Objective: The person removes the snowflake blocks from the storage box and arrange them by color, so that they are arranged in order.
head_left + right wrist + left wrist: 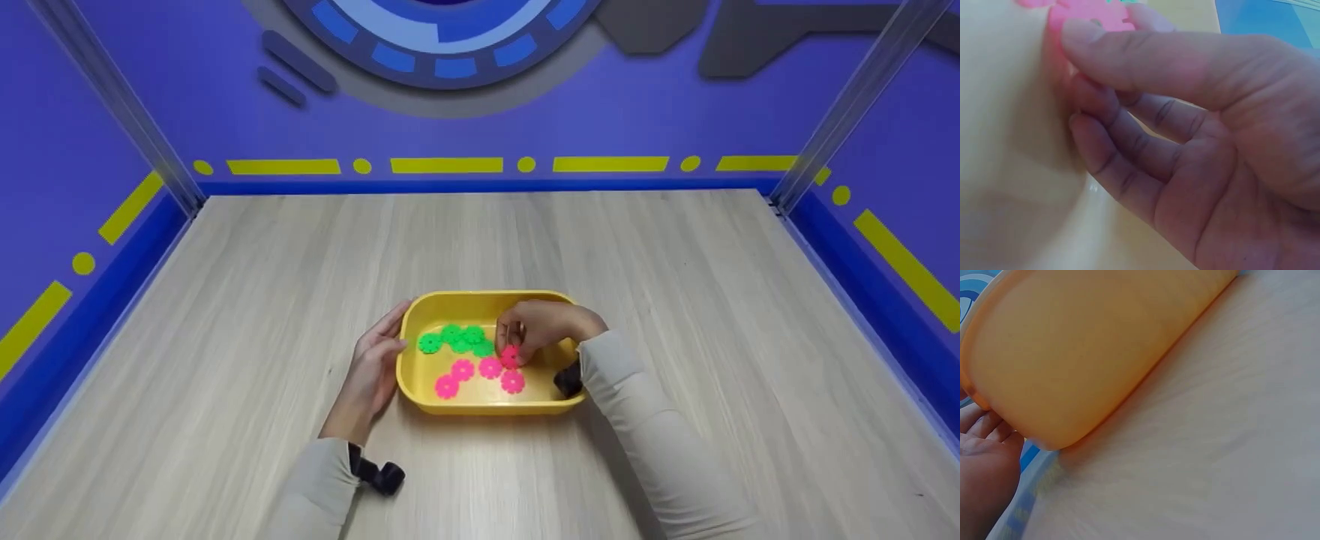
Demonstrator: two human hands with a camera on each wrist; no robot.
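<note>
1. Yellow plastic tray (491, 408), rectangular with rounded corners, sits on the pale wood-grain tabletop (300, 300), with room left, right and behind before the blue-purple walls (450, 135)
2. Bright green notched discs (430, 343) cluster toward its back left, some overlapping; bright pink notched discs (447, 386) lie nearer its front wall
3. Left hand (371, 367) grips the tray's left end, thumb at the rim, fingers bent against the outside
4. Right hand (551, 322), inside the tray's right half, pinches one pink disc (1081, 10), remaining fingers loosely curled
</note>
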